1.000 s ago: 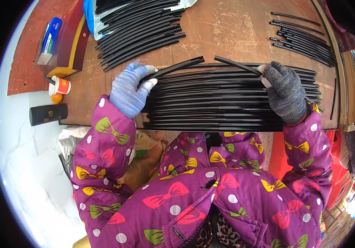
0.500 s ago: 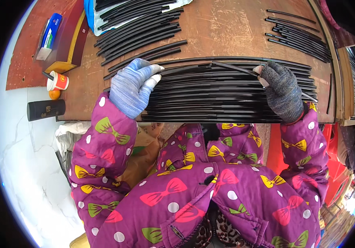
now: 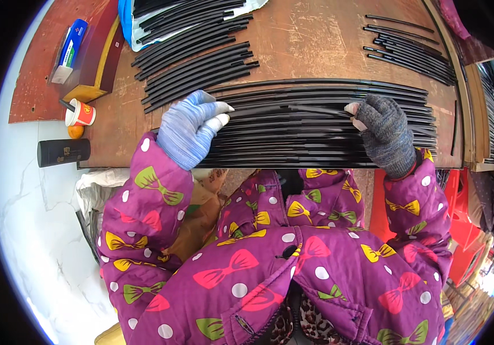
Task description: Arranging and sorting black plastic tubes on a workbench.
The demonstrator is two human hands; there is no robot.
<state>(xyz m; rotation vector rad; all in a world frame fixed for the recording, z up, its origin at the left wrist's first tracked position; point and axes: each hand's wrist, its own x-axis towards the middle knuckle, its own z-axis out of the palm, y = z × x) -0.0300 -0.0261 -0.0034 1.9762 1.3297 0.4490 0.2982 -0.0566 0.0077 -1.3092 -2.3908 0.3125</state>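
Observation:
My left hand (image 3: 189, 131), in a blue-and-white knit glove with bare fingertips, pinches a thin black rod (image 3: 258, 108). Opposite it, my right hand (image 3: 386, 135), in a dark grey fingerless glove, pinches another thin black rod (image 3: 319, 109). The inner ends of the two rods meet about midway between my hands; whether one sits inside the other is too small to tell. Below and around them, many long black rods (image 3: 293, 145) lie side by side along the table's near edge.
Shorter black rods (image 3: 198, 75) lie at the back left, some on a white-and-blue plastic bag (image 3: 253, 7). Another group of rods (image 3: 411, 54) is at the back right. On the left stand a dark red box (image 3: 94, 54), a paper cup (image 3: 81, 113), an orange fruit (image 3: 75, 131) and a black cylinder (image 3: 63, 152).
Both hands have come slightly nearer to me, and my right hand has shifted left. The right rod's inner end has dropped from a slant into line with the left rod's end.

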